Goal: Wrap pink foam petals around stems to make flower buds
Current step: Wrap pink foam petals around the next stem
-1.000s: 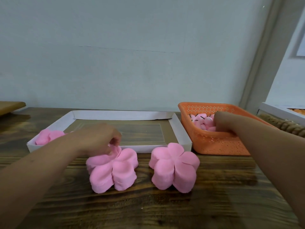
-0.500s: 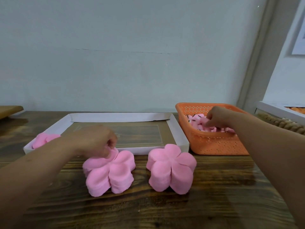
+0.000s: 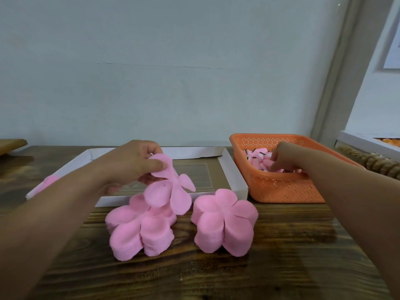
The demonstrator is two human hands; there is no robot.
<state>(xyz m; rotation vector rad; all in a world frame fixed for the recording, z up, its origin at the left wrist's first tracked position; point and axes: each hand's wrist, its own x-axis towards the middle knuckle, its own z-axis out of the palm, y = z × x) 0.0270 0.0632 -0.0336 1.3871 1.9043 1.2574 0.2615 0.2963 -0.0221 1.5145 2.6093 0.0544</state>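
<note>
Left hand (image 3: 132, 164) pinches one thin, five-lobed foam petal (image 3: 167, 187) above the left of two soft pink stacks (image 3: 140, 229); the other stack (image 3: 225, 221) stands just beside it. Right hand (image 3: 283, 158) curls around small pink pieces inside the perforated orange basket (image 3: 281, 187). One white cardboard tray (image 3: 232, 176) lies behind, on dark wood-grain table (image 3: 216, 276), against a pale wall.

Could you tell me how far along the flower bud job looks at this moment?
Early. Done: pink pieces lie in the white tray's left corner, too hidden to identify. In hand: the left hand pinches one petal sheet lifted above the left stack; the right hand reaches among stems in the orange basket. Left: both stacks, including the right stack.
</note>
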